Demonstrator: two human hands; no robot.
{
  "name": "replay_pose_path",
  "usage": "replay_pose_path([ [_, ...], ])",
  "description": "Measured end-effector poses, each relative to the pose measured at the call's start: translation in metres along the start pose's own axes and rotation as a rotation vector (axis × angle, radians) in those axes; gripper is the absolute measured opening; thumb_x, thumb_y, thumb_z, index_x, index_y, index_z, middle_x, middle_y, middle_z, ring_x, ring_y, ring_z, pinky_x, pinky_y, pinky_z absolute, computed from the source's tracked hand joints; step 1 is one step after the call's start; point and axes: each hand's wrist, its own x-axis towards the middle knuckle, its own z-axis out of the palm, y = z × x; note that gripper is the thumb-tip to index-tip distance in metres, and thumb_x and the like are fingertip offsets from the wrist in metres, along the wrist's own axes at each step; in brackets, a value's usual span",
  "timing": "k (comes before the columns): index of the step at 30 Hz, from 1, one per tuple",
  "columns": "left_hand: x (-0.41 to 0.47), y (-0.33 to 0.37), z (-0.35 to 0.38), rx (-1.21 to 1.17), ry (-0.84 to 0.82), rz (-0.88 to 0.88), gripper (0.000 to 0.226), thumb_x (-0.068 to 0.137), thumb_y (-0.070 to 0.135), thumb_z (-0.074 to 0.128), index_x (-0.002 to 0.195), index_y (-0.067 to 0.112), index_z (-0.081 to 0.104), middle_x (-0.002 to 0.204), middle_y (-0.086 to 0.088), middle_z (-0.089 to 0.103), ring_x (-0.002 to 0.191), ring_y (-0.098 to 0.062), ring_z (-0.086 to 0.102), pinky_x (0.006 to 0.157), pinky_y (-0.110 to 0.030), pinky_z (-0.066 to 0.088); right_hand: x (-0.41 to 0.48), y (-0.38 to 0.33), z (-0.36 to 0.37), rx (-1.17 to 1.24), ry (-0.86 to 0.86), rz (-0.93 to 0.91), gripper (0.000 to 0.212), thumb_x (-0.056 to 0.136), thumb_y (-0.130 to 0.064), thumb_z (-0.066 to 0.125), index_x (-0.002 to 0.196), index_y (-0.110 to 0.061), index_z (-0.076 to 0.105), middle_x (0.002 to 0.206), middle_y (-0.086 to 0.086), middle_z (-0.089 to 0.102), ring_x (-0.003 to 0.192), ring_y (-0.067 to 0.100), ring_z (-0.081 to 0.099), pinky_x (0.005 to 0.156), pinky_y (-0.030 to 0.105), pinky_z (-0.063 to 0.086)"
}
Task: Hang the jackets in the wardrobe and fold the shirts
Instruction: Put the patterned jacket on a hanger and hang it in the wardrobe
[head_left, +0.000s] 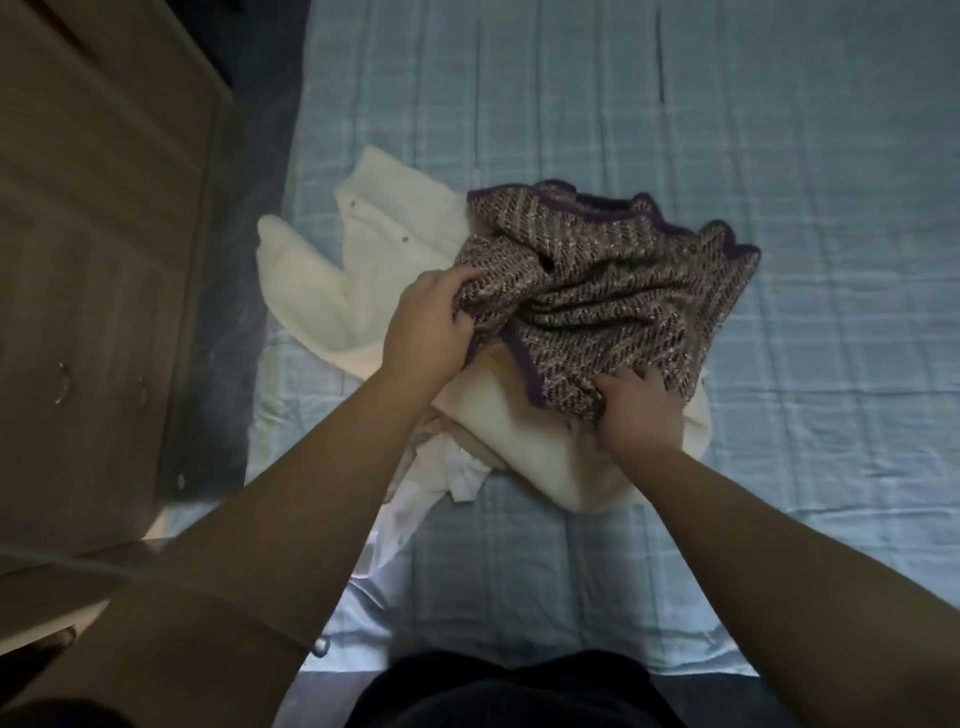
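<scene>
A tweed jacket in brown and pink weave with purple trim lies bunched on top of a pile of clothes on the bed. My left hand grips its left edge. My right hand clutches its lower hem. Under it lies a cream white jacket with small buttons, one sleeve spread to the left. A beige garment and a white shirt stick out below the pile.
The bed is covered by a light blue checked sheet. A wooden wardrobe stands close on the left, with a dark gap between it and the bed. My dark clothing shows at the bottom edge.
</scene>
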Motion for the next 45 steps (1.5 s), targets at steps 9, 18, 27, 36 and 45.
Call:
replay_pose_path([
  [9, 0.007, -0.028, -0.054, 0.188, 0.121, -0.012, 0.055, 0.077, -0.001, 0.046, 0.121, 0.022, 0.069, 0.127, -0.013, 0.056, 0.114, -0.037, 0.051, 0.102, -0.038, 0.042, -0.046, 0.032, -0.023, -0.046, 0.106, -0.05, 0.033, 0.072, -0.012, 0.064, 0.098, -0.029, 0.072, 0.1, -0.005, 0.068, 0.109, 0.031, 0.052, 0.09, 0.043, 0.036],
  [18, -0.032, -0.055, -0.014, 0.347, -0.309, 0.102, 0.059, 0.078, 0.022, 0.048, 0.135, 0.016, 0.06, 0.139, -0.02, 0.055, 0.134, -0.036, 0.045, 0.118, -0.044, 0.022, -0.078, 0.039, 0.008, -0.015, 0.046, -0.019, 0.037, 0.07, -0.005, 0.063, 0.102, -0.02, 0.071, 0.098, 0.003, 0.066, 0.105, 0.035, 0.051, 0.082, 0.043, 0.043],
  [27, -0.037, -0.043, 0.022, 0.146, -0.428, 0.239, 0.081, 0.081, -0.012, 0.045, 0.154, 0.022, 0.034, 0.156, -0.014, 0.036, 0.142, -0.034, 0.032, 0.118, -0.044, 0.027, -0.075, 0.048, -0.007, 0.16, 0.212, -0.083, 0.053, 0.056, 0.012, 0.062, 0.102, -0.01, 0.075, 0.093, 0.007, 0.069, 0.098, 0.037, 0.056, 0.07, 0.037, 0.049],
  [36, 0.017, 0.011, 0.033, 0.315, -0.321, 0.319, 0.044, 0.088, 0.026, 0.061, 0.131, 0.031, 0.057, 0.137, 0.0, 0.055, 0.131, -0.024, 0.044, 0.103, -0.044, 0.028, -0.07, 0.069, -0.044, 0.303, 0.404, -0.11, 0.029, 0.053, -0.003, 0.048, 0.074, -0.018, 0.06, 0.081, -0.011, 0.054, 0.092, 0.022, 0.053, 0.058, 0.028, 0.042],
  [45, 0.036, 0.04, -0.023, 0.32, -0.186, 0.518, 0.049, 0.072, 0.003, 0.073, 0.119, 0.015, 0.068, 0.106, -0.01, 0.068, 0.098, -0.035, 0.059, 0.087, -0.046, 0.045, -0.057, 0.077, -0.086, 0.346, 0.461, -0.081, 0.035, 0.054, 0.006, 0.056, 0.081, -0.011, 0.068, 0.08, 0.004, 0.062, 0.083, 0.03, 0.054, 0.067, 0.033, 0.037],
])
